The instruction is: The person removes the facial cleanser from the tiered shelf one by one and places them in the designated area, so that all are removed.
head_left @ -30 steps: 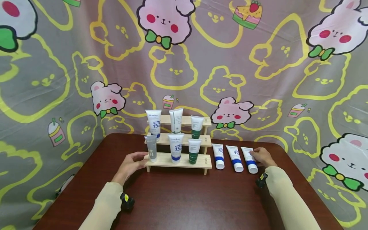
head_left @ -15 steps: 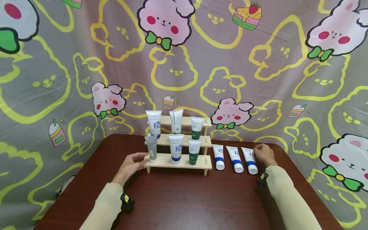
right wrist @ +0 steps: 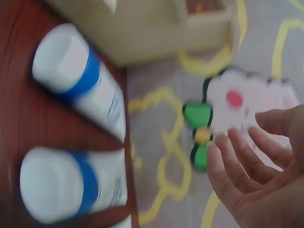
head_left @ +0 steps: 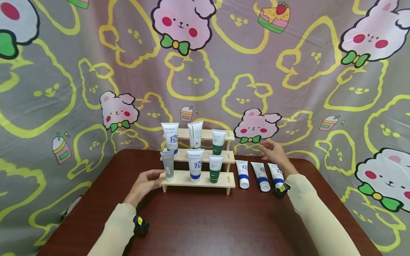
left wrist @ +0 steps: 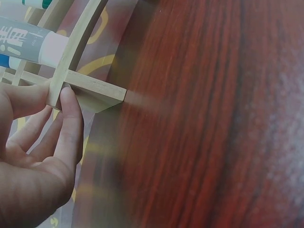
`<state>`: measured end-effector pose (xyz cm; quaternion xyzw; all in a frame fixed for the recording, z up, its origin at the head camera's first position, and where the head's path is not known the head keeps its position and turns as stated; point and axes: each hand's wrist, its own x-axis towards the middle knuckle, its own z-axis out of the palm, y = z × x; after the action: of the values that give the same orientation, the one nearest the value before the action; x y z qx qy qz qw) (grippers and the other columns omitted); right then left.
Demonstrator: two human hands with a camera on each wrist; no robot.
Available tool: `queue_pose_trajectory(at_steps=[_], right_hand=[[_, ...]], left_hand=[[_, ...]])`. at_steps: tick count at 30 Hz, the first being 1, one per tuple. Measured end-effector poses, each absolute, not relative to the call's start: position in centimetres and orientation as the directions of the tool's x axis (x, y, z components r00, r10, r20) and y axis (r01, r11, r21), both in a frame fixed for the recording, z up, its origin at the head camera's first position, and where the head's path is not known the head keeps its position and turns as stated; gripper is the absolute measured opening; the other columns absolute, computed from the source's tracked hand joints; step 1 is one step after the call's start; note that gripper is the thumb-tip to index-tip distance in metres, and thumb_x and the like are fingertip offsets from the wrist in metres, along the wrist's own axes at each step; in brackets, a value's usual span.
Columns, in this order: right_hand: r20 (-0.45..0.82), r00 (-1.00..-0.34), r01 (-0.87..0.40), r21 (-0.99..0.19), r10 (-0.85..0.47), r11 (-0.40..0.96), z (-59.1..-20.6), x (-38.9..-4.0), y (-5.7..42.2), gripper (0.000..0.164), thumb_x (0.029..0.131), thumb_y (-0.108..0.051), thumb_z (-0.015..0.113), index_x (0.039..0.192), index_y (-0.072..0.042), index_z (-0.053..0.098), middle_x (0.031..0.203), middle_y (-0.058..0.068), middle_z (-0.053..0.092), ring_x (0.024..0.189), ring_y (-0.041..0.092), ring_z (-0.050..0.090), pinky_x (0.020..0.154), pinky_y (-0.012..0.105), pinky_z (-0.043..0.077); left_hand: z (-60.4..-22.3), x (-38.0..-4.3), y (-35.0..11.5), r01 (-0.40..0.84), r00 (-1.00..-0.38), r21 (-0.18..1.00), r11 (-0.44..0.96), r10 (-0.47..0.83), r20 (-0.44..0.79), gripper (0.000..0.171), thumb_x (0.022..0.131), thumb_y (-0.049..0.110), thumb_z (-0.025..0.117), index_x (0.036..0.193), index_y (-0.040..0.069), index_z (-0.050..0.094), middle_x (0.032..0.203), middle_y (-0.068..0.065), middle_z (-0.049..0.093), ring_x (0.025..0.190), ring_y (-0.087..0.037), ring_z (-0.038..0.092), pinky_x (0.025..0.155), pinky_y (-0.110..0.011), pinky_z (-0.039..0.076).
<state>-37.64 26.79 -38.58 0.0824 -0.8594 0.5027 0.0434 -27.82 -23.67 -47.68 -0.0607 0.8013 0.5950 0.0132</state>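
My left hand (head_left: 145,185) pinches the front left end of a tiered wooden display stand (left wrist: 97,88) between thumb and fingers. A grey squeeze tube (head_left: 168,166) stands on the lowest step, close to that hand. Beside it are a white-and-blue tube (head_left: 194,163) and a white-and-green tube (head_left: 216,169). My right hand (head_left: 277,154) is raised, holding nothing, its fingers loosely bent and apart in the right wrist view. Below it, three white-and-blue tubes lie on the table: a left one (head_left: 242,172), a middle one (head_left: 260,175) and a right one (head_left: 276,172), partly covered by the wrist camera.
Higher on the stand are a white-and-blue tube (head_left: 171,137), a white tube (head_left: 195,135) and another white-and-green tube (head_left: 218,140). The dark reddish wooden table (head_left: 205,224) ends at a cartoon-patterned cloth (head_left: 198,71) behind and at the sides.
My right hand has left the rightmost lying tube and moved up and to the left, over the lying tubes. The left hand keeps its hold on the stand.
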Motion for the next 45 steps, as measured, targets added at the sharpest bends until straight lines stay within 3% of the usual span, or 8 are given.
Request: queue_pose_trajectory(at_steps=[7, 14, 19, 23, 34, 45], right_hand=[[0.169, -0.951, -0.267, -0.870, -0.259, 0.413, -36.7, -36.5, 21.8, 0.045, 0.104, -0.016, 0.061, 0.141, 0.008, 0.052, 0.136, 0.033, 0.060, 0.092, 0.011, 0.070, 0.084, 0.033, 0.065], [0.162, -0.919, -0.305, -0.868, -0.359, 0.392, -36.0, -35.5, 17.2, 0.047, 0.103, -0.020, 0.064, 0.142, 0.003, 0.054, 0.139, 0.028, 0.061, 0.120, 0.039, 0.066, 0.094, 0.041, 0.063], [0.159, -0.921, -0.317, -0.836, -0.356, 0.447, -36.3, -35.6, 14.9, 0.050, 0.101, -0.028, 0.067, 0.143, -0.004, 0.054, 0.138, 0.022, 0.064, 0.127, 0.036, 0.062, 0.106, 0.052, 0.055], [0.165, -0.927, -0.315, -0.832, -0.337, 0.457, -36.7, -36.0, 13.8, 0.049, 0.099, -0.031, 0.070, 0.140, -0.006, 0.056, 0.134, 0.020, 0.067, 0.126, 0.036, 0.063, 0.111, 0.054, 0.050], [0.225, -0.930, -0.336, -0.841, -0.291, 0.424, -37.5, -36.4, 13.1, 0.036, 0.099, -0.020, 0.070, 0.131, -0.003, 0.063, 0.128, 0.022, 0.070, 0.117, 0.034, 0.068, 0.100, 0.047, 0.058], [0.273, -0.921, -0.371, -0.832, -0.278, 0.413, -37.6, -36.4, 12.9, 0.034, 0.098, -0.015, 0.071, 0.128, 0.001, 0.065, 0.127, 0.023, 0.071, 0.115, 0.035, 0.069, 0.103, 0.050, 0.056]], left_hand=[[-47.7, -27.9, -23.7, -0.114, -0.992, 0.952, 0.283, -0.081, -0.095, 0.044, 0.096, 0.010, 0.071, 0.138, 0.005, 0.063, 0.147, -0.023, 0.056, 0.110, -0.023, 0.066, 0.091, -0.031, 0.063], [-47.8, -27.9, -23.7, -0.116, -0.992, 0.952, 0.282, -0.080, -0.098, 0.044, 0.096, 0.010, 0.072, 0.138, 0.005, 0.063, 0.147, -0.022, 0.056, 0.113, -0.024, 0.065, 0.091, -0.030, 0.063], [-47.6, -27.8, -23.6, -0.116, -0.992, 0.954, 0.276, -0.076, -0.098, 0.045, 0.096, 0.011, 0.073, 0.139, 0.004, 0.062, 0.147, -0.023, 0.056, 0.111, -0.023, 0.065, 0.090, -0.029, 0.063], [-47.5, -27.7, -23.5, -0.116, -0.992, 0.953, 0.280, -0.075, -0.099, 0.045, 0.096, 0.011, 0.073, 0.139, 0.005, 0.062, 0.147, -0.023, 0.056, 0.111, -0.022, 0.065, 0.091, -0.029, 0.063], [-47.5, -27.7, -23.5, -0.110, -0.993, 0.958, 0.263, -0.074, -0.094, 0.045, 0.095, 0.010, 0.073, 0.138, 0.003, 0.062, 0.145, -0.023, 0.056, 0.105, -0.018, 0.065, 0.087, -0.027, 0.064], [-47.4, -27.5, -23.4, -0.116, -0.992, 0.958, 0.263, -0.079, -0.099, 0.044, 0.096, 0.009, 0.072, 0.139, 0.003, 0.062, 0.146, -0.023, 0.056, 0.106, -0.019, 0.066, 0.089, -0.029, 0.064]])
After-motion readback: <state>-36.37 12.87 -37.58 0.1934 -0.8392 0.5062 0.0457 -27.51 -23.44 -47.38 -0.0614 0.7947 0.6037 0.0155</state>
